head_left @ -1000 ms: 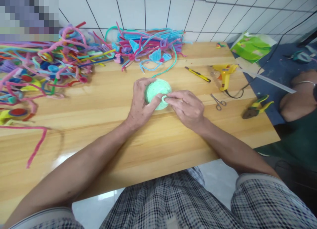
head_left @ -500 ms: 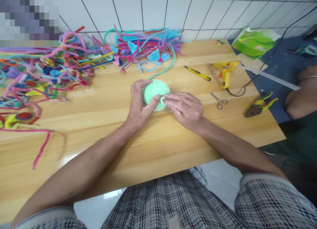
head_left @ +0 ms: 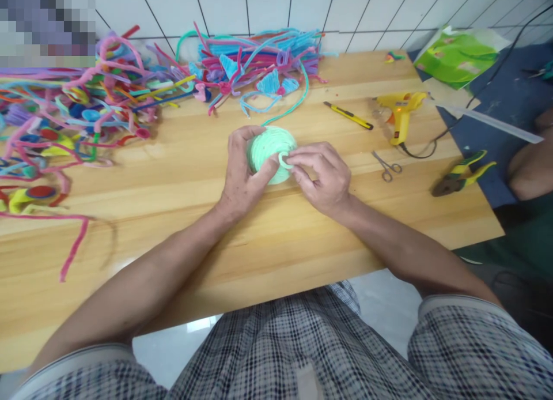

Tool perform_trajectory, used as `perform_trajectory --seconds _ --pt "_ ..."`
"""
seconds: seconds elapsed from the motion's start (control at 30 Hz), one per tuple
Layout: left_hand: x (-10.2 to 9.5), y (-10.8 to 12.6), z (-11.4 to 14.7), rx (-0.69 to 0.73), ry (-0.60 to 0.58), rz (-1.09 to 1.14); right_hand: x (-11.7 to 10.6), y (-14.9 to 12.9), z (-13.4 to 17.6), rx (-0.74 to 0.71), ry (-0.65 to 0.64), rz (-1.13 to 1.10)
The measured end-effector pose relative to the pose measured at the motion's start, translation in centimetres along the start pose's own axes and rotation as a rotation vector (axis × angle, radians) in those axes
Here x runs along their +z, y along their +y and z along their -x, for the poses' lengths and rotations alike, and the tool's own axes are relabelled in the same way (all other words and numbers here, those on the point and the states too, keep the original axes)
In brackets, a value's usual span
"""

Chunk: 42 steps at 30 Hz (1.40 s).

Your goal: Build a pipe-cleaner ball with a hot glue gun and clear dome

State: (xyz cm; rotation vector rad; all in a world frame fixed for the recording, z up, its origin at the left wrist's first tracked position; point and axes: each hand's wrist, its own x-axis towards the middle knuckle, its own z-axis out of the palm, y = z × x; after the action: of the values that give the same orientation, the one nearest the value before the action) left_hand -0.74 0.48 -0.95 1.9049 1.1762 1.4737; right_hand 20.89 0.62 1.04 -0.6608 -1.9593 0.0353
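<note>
A mint-green round piece [head_left: 271,145], coiled from what looks like pipe cleaner, sits between my hands over the wooden table [head_left: 181,187]. My left hand [head_left: 244,172] wraps its left side, the thumb pressing on the front near a small ring. That small mint-green ring [head_left: 284,159] lies against the lower right of the round piece. My right hand [head_left: 323,175] pinches the ring's right edge between thumb and fingers. A teal pipe cleaner [head_left: 287,119] runs from behind the round piece toward the pile at the back.
Tangled coloured pipe cleaners [head_left: 103,100] spread over the left and back. On the right lie a yellow utility knife [head_left: 349,116], a glue gun [head_left: 400,112], small scissors [head_left: 387,166] and pliers [head_left: 462,174]. A green packet [head_left: 460,60] stands at the far right, near another person's arm [head_left: 531,169].
The view has tilted slightly, so the table sits higher. My right hand's fingers have shifted a little on the small ring, which shows more openly; my left hand keeps its hold.
</note>
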Motion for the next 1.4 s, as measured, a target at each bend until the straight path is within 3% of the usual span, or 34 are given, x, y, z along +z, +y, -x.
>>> perform_trajectory --seconds 0.27,0.53,0.73,0.97,1.27,1.4 --pt "0.1 -0.3 -0.1 -0.001 0.005 -0.013 0.3 0.2 0.3 0.051 -0.053 0.119" --pt "-0.2 -0.2 0.1 0.014 0.003 -0.027 0.3 0.1 -0.1 -0.135 0.028 0.063" --pt "-0.3 0.0 0.1 0.015 -0.01 -0.028 0.1 0.0 -0.2 -0.089 -0.052 0.136" --pt "-0.6 -0.2 -0.1 0.046 -0.014 -0.076 0.1 -0.1 -0.2 -0.126 -0.01 0.128" --pt "-2.2 -0.4 -1.7 0.208 -0.151 -0.17 -0.4 -0.1 -0.1 -0.182 -0.004 0.133" --pt "-2.1 0.1 -1.5 0.126 -0.153 -0.076 -0.3 0.0 -0.2 -0.157 -0.034 0.077"
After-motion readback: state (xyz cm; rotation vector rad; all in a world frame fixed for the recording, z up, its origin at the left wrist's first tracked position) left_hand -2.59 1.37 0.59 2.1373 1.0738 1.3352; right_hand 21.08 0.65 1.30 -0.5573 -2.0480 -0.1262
